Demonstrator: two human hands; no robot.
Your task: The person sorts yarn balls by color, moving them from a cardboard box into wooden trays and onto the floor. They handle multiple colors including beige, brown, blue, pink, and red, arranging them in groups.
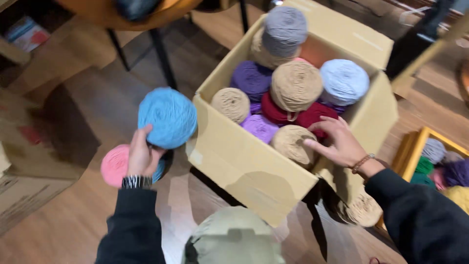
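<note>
Pale green cap [233, 234] nearest; left hand [141, 157] grips blue yarn ball [167, 118]; right hand [337, 142], open, touches tan ball [289, 142] in cardboard box [244, 161].

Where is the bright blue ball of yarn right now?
In the head view, the blue yarn ball is held up by the left hand, left of the cardboard box, above a pink ball.

Left hand [141, 156] grips a blue yarn ball [167, 118] above a pink ball [115, 166]; right hand [337, 142] reaches into the cardboard box [244, 161], touching a tan ball [290, 143].
</note>
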